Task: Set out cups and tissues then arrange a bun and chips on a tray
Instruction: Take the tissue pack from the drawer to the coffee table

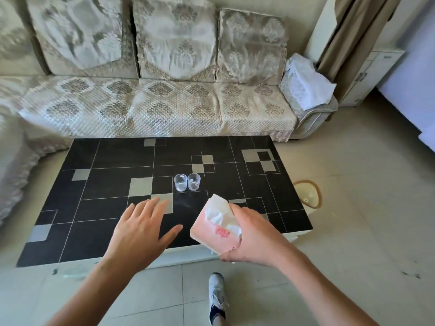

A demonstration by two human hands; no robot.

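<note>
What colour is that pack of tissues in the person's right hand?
The tissue pack is pale pink with red print, white tissue poking from its top; the head view shows it.

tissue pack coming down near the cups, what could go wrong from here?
1. The right hand holds the tissue pack over the near edge of the table; set down there, it may overhang and tip off.
2. The two clear cups stand side by side just beyond the pack; sliding it forward could knock them.
3. A loose tissue sticks out on top and may pull free.
</note>
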